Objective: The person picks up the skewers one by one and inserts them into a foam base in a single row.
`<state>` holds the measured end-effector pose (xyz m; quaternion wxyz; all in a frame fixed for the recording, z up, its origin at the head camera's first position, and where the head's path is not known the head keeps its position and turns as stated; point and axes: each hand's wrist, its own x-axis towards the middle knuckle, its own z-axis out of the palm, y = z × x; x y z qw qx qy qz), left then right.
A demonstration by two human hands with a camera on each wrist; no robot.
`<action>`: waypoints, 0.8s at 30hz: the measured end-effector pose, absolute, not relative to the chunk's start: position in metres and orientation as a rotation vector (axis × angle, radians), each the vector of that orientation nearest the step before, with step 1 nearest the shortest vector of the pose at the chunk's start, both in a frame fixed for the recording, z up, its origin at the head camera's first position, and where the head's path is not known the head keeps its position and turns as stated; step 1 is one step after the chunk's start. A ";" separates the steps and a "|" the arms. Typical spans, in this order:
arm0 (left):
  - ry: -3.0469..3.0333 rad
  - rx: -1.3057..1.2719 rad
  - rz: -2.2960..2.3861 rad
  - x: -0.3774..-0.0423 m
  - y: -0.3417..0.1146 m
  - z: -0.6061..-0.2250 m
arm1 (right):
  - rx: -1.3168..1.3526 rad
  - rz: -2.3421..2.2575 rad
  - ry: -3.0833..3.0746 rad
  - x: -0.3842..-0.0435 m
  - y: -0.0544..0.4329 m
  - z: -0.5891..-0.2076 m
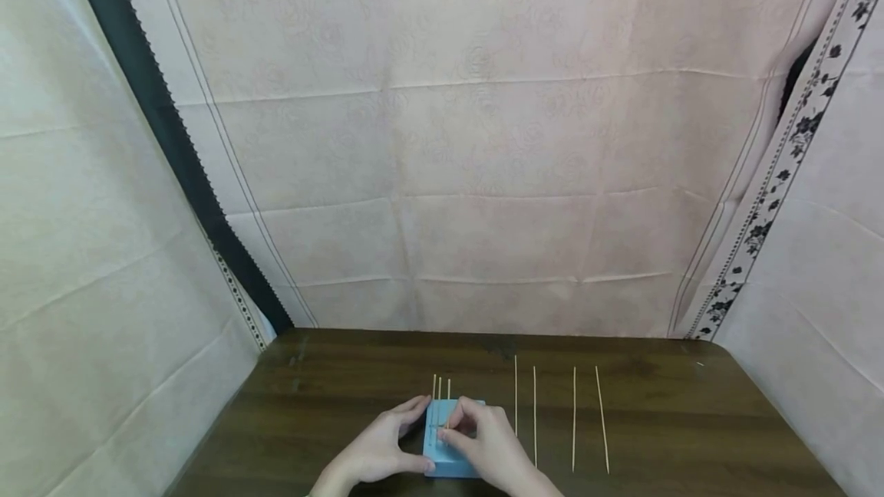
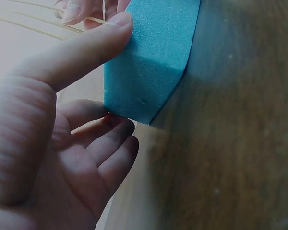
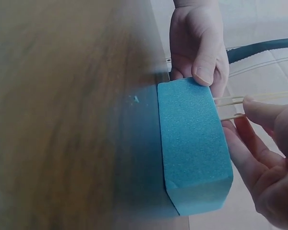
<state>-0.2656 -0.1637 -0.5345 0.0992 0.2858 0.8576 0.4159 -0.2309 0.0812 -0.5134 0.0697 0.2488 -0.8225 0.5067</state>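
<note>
A light-blue foam block [image 1: 452,468] lies on the table near its front edge. My left hand [image 1: 376,447] grips its left side, thumb at the near corner and fingers at the far one. Thin wooden sticks [image 1: 434,386] stand up out of the top face of the block. Over the block, my right hand [image 1: 492,442] pinches one wooden stick [image 3: 228,118] low down, close to the foam, between thumb and fingers. In the left wrist view, the left thumb presses the edge of the foam block [image 2: 153,52], and the right fingertips are partly hidden behind it.
Several more wooden sticks [image 1: 535,413] lie roughly parallel on the dark wooden table [image 1: 677,420], right of the block. A small blue crumb [image 3: 136,99] is on the wood beside the foam. Pale cloths [image 1: 483,175] hang behind and at both sides.
</note>
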 end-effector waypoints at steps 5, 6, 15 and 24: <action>2.527 0.839 1.246 -0.265 -0.164 -0.535 | 0.739 1.535 -2.480 -0.231 0.081 -0.512; 2.526 0.839 1.246 -0.265 -0.164 -0.535 | 0.734 1.537 -2.483 -0.230 0.081 -0.512; 2.521 0.843 1.254 -0.265 -0.164 -0.534 | 0.695 1.528 -2.517 -0.229 0.079 -0.509; 2.491 0.839 1.275 -0.265 -0.164 -0.535 | 0.658 1.491 -2.566 -0.229 0.078 -0.509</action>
